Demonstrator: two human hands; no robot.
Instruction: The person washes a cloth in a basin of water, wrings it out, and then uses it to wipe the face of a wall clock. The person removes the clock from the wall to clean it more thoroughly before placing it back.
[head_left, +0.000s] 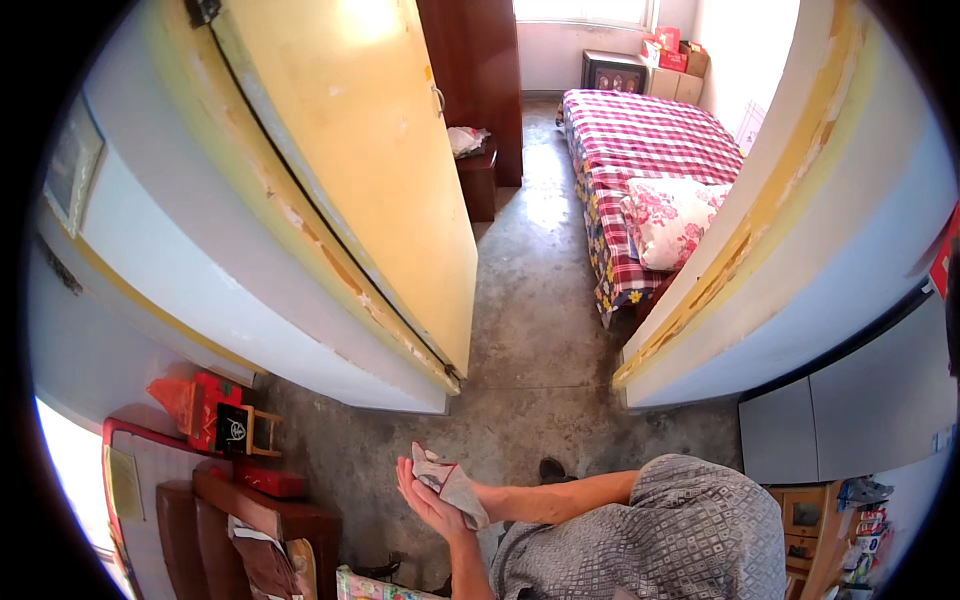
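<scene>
A grey cloth (454, 491) with a dark red edge stripe is bunched between my two hands, low in the middle of the view. My left hand (426, 504) has its palm up against the cloth, with its fingers stretched along one side and the thumb in front. Most of my right hand (482, 498) is hidden under the cloth; the wrist and heel show. Both hands are in front of my grey patterned shirt (622, 551), above the concrete floor (517, 442).
Ahead, a yellow door (360, 150) stands open in a doorway onto a bedroom. Inside, a bed (645, 135) has a checked cover and a floral pillow (671, 225). Grey cabinets (862, 412) stand to the right. A wooden stool (262, 431) and brown furniture (247, 506) are on the left.
</scene>
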